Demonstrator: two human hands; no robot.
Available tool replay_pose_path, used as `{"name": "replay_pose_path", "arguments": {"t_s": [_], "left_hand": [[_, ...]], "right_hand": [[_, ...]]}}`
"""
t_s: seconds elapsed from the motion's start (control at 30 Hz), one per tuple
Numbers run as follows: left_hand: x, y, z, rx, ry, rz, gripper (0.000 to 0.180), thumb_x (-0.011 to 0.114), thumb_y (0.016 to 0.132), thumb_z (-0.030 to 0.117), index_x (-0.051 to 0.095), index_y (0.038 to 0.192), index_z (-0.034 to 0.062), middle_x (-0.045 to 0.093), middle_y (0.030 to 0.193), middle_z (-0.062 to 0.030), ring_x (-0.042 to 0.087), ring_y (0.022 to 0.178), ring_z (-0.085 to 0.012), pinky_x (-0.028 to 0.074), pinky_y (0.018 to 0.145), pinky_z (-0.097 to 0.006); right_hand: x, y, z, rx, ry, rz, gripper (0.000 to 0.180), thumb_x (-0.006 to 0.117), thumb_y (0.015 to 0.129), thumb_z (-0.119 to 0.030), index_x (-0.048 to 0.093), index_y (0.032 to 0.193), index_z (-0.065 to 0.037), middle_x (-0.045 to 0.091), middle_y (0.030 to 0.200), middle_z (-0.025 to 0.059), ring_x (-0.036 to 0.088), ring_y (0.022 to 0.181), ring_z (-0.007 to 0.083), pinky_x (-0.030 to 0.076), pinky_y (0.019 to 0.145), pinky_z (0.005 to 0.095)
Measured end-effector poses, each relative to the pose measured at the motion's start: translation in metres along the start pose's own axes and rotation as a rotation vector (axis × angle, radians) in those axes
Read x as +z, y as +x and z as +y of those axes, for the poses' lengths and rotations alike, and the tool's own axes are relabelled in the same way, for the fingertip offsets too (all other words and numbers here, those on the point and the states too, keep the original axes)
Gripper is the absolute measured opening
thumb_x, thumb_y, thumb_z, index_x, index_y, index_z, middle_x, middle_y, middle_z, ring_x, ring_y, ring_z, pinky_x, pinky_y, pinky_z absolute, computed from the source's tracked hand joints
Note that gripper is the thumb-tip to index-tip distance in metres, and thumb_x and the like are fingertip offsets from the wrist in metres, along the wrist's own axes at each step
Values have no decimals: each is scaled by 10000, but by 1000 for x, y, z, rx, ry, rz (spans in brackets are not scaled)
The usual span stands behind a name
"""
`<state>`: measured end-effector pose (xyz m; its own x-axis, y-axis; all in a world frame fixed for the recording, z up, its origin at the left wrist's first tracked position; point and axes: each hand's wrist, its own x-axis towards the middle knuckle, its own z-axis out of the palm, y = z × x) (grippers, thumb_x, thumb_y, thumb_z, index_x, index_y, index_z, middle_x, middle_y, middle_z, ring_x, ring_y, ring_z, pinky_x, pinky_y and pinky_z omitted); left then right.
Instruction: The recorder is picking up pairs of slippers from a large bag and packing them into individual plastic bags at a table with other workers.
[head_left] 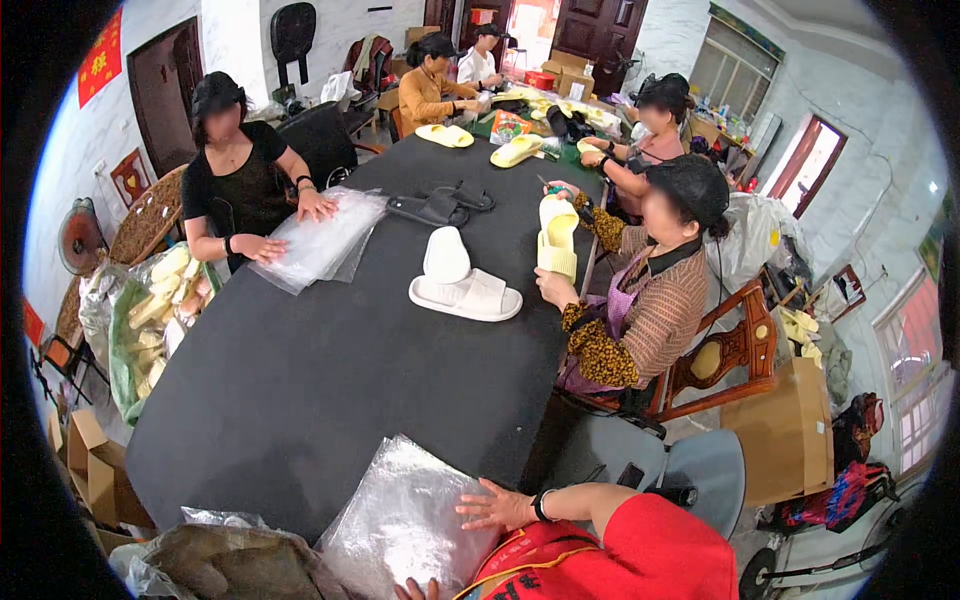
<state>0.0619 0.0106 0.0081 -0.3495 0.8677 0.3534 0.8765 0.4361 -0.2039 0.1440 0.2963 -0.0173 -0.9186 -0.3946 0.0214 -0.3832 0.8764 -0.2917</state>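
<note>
A stack of clear plastic bags (405, 500) lies at the near edge of the black table. My right hand (497, 507), with a black band at its wrist, rests flat on the right side of the stack, fingers spread. Only the fingers of my left hand (418, 590) show at the lower edge of the picture; they lie apart on the near part of the same bags. Neither hand grips anything. Mid-table, a pair of white slippers (475, 294) is put together, one sole standing up behind the other.
Across the black table (300, 400), a co-worker presses another stack of bags (325, 235). To the right, a person holds pale yellow slippers (557, 240). Black slippers (440, 205) lie between them. A brown cloth-like heap (225, 565) and a cardboard box (95, 470) stand near left.
</note>
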Motion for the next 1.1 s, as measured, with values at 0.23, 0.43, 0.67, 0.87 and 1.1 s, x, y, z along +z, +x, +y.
{"name": "replay_pose_path", "arguments": {"t_s": [0.23,0.43,0.67,0.87,1.1], "left_hand": [[39,-49,-11,-30,-38,-75,545,514,757,372,413,1264,199,333,1336,-154,291,1218,-416,200,913,-661],[15,-127,6,-253,-98,-425,627,629,640,411,466,1218,228,342,1317,-150,307,1175,-433,156,909,-709],[-33,-90,-5,-350,-322,-626,655,582,708,231,339,1316,235,271,1386,-128,231,1276,-360,182,964,-620],[-91,-27,-60,-898,-1143,-974,575,578,714,81,415,1255,181,448,1247,-144,399,1160,-346,368,913,-464],[-120,13,-157,-1192,-18,148,659,512,664,-81,418,1261,184,359,1325,-127,458,1063,-315,400,844,-442]], "right_hand": [[-5,-3,0,-4,47,-117,735,525,729,-583,261,1353,-298,150,1446,65,101,1337,266,82,981,632],[16,-2,7,-1,-35,-95,597,453,785,-564,333,1308,-300,192,1432,41,110,1335,246,51,990,629],[-11,7,-6,74,11,-78,477,563,757,-461,490,1182,-257,331,1344,58,261,1267,255,103,963,628],[-22,59,6,11,-86,-59,433,619,738,-346,529,1129,-185,345,1322,101,256,1263,296,63,1004,606],[-9,130,54,393,-159,-33,603,472,824,-410,306,1349,-165,142,1433,171,96,1325,340,44,1016,586]]}}
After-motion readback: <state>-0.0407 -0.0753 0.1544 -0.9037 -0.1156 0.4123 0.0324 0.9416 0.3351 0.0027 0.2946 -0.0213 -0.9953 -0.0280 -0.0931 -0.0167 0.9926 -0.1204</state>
